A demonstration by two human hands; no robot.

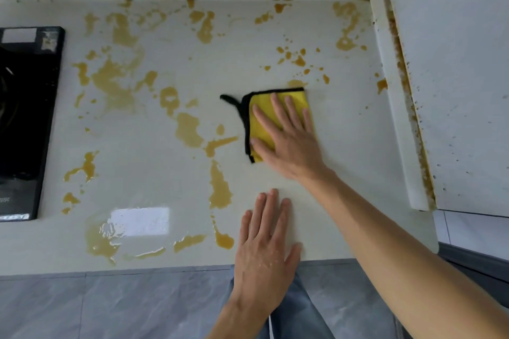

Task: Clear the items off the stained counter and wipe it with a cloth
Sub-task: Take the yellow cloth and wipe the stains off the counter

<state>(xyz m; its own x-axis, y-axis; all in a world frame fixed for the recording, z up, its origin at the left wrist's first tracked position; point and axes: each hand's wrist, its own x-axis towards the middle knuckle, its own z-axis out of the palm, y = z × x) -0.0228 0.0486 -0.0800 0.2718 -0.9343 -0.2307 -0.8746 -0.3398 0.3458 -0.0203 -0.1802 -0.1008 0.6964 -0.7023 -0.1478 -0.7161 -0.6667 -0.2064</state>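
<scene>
The cooktop [24, 124] at the left is cut off by the frame edge; its glossy black glass surface carries a pale label and white markings near the front corner, all too blurred to read. The folded cloth [263, 129] is partly hidden beneath the right hand [289, 137]; it is yellow with a soft nap, black edging and a black loop trailing off its upper left corner. It lies on the counter [344, 107], right of centre. The right hand rests flat on the cloth, fingers straight and slightly spread. The left hand [264, 245] lies flat, fingers extended, on the counter near its front edge, apart from the cloth. The counter is smooth, cream and glossy, with a bright rectangular reflection near the front. Amber stains [190, 129], irregular blotches and droplets, cover most of its left and rear areas. A raised lip borders the right side, where brown grime lines the seam against the white wall panel [454, 77].
</scene>
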